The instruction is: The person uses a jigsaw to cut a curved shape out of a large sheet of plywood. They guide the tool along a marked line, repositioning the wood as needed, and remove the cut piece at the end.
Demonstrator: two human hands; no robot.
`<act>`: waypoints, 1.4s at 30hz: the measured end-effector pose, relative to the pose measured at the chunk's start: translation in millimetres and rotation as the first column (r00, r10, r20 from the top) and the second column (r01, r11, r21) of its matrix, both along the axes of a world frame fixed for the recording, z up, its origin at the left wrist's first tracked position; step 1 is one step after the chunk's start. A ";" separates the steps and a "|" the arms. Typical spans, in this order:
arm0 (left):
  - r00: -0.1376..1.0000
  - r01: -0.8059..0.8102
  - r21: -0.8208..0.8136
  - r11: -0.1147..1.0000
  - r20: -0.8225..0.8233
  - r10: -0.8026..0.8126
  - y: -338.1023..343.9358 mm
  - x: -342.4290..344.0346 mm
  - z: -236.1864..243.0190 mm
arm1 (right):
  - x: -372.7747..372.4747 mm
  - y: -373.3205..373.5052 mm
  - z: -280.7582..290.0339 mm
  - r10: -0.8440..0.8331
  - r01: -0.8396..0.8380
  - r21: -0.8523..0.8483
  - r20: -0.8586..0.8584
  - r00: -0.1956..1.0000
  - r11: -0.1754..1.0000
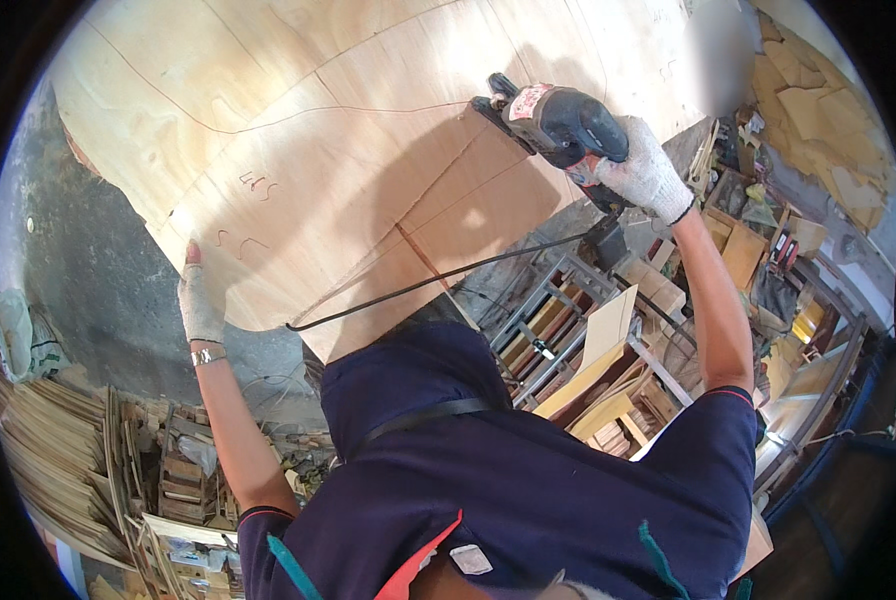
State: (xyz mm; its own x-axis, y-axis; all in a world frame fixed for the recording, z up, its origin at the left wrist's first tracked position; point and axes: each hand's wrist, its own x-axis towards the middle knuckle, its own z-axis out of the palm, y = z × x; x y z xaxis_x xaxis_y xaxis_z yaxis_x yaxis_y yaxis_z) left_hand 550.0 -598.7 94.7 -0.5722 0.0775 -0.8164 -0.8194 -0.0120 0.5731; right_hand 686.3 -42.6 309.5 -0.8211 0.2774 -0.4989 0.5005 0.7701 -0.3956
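A large pale plywood sheet [298,170] with drawn curved lines fills the upper part of the view, a narrow cut running across its lower part. My right hand [643,170], in a white knit glove, is wrapped round a black power jigsaw [563,125] resting on the sheet at the upper right. A black cord [448,273] crosses the sheet's lower edge from below the saw toward the left. My left hand [202,300], gloved with a bare digit showing, grips the sheet's left edge; its fingers are mostly hidden beneath.
Stacks of long wooden strips [53,450] lie at the lower left beside a greenish bag [28,340] and grey floor [88,260]. At the right are wood offcuts [743,250], a metal frame [558,320] and cardboard-coloured pieces [818,130].
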 end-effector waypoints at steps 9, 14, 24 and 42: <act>0.999 -0.003 -0.039 0.999 -0.045 0.001 6.4 1.3 6.1 | 2.0 -1.5 -0.6 0.013 -0.012 0.012 -0.025 1.000 1.000; 0.998 0.025 -0.027 0.999 -0.053 -0.026 5.1 1.9 4.2 | 6.6 -3.3 -4.9 -0.054 0.053 -0.017 -0.052 0.997 0.998; 0.999 0.031 -0.118 0.993 -0.009 -0.032 8.0 1.3 10.6 | 41.2 -18.6 -29.1 -0.347 0.347 0.056 -0.026 0.938 0.936; 0.999 0.026 -0.198 0.980 -0.031 -0.033 4.3 3.7 4.8 | 2.1 -7.2 -1.2 -0.098 0.099 -0.021 0.041 0.994 0.995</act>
State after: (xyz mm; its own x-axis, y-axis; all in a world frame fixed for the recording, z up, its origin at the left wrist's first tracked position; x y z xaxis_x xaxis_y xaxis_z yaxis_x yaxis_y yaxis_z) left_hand 553.7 -594.4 99.5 -0.5994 -0.0658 -0.7977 -0.7980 0.1279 0.5890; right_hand 688.4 -49.8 308.3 -0.7697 0.3434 -0.5382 0.5890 0.7073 -0.3910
